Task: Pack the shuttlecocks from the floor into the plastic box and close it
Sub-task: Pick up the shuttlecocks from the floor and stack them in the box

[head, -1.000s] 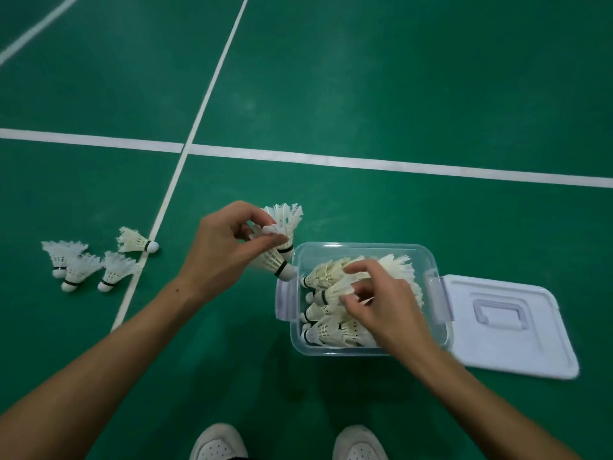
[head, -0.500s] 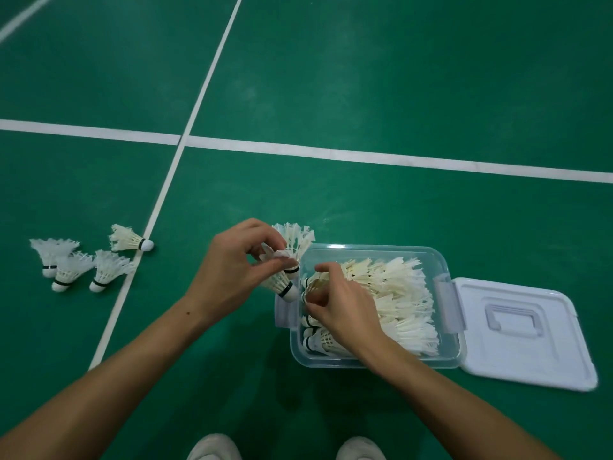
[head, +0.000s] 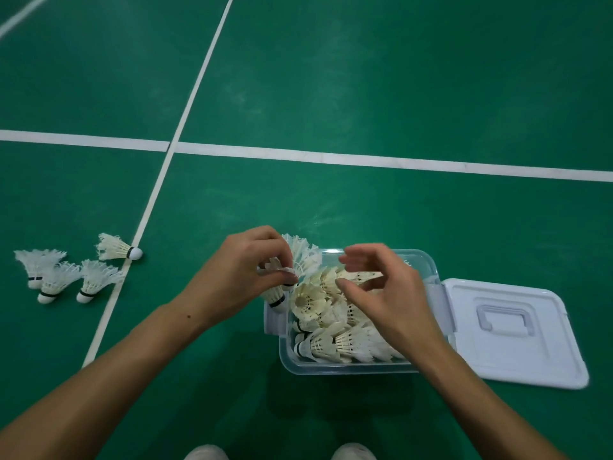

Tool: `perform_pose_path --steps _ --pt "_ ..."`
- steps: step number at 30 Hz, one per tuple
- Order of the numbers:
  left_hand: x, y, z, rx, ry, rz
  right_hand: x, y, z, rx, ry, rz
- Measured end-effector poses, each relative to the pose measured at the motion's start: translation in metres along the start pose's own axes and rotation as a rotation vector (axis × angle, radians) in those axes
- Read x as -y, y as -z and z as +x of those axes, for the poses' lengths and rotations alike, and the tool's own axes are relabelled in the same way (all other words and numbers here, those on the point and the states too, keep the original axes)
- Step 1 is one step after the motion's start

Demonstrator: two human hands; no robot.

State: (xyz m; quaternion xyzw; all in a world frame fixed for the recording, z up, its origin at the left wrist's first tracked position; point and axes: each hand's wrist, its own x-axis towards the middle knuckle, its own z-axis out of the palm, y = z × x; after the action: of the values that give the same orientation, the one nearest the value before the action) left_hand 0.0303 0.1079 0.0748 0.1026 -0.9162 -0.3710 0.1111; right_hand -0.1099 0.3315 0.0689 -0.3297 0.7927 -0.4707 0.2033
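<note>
A clear plastic box (head: pixel 348 366) stands open on the green floor, filled with several white shuttlecocks (head: pixel 318 303). My left hand (head: pixel 238 273) grips a couple of shuttlecocks (head: pixel 300 257) at the box's left rim. My right hand (head: pixel 381 293) hovers over the box with fingers loosely spread, holding nothing. The white lid (head: pixel 510 330) lies flat on the floor right of the box. Several more shuttlecocks (head: pixel 66 277) lie on the floor far to the left, one of them (head: pixel 116 249) on the white line.
White court lines (head: pixel 331 157) cross the green floor. My two shoes (head: pixel 205 453) show at the bottom edge, just in front of the box.
My right hand has lifted out of the box and opened above it. My left hand with its shuttlecocks stays at the box's left rim.
</note>
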Motion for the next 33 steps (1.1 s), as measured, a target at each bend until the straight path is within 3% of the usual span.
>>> perform_pose_path --steps 4,11,16,19,33 --pt "-0.011 -0.008 0.02 0.114 -0.051 0.043 0.007 -0.002 0.001 0.0 0.165 -0.083" --pt "-0.021 -0.013 0.032 0.194 -0.1 0.025 -0.014 -0.015 0.003 0.031 0.254 -0.23" --pt "-0.021 -0.008 0.022 -0.06 -0.056 0.014 -0.028 -0.006 -0.016 -0.154 0.314 -0.341" --pt "-0.013 -0.003 0.014 -0.189 -0.016 0.032 -0.033 -0.014 -0.034 -0.134 0.349 -0.425" --pt "-0.013 -0.008 0.008 -0.195 -0.034 0.034 -0.045 -0.061 -0.012 0.092 0.214 -0.619"
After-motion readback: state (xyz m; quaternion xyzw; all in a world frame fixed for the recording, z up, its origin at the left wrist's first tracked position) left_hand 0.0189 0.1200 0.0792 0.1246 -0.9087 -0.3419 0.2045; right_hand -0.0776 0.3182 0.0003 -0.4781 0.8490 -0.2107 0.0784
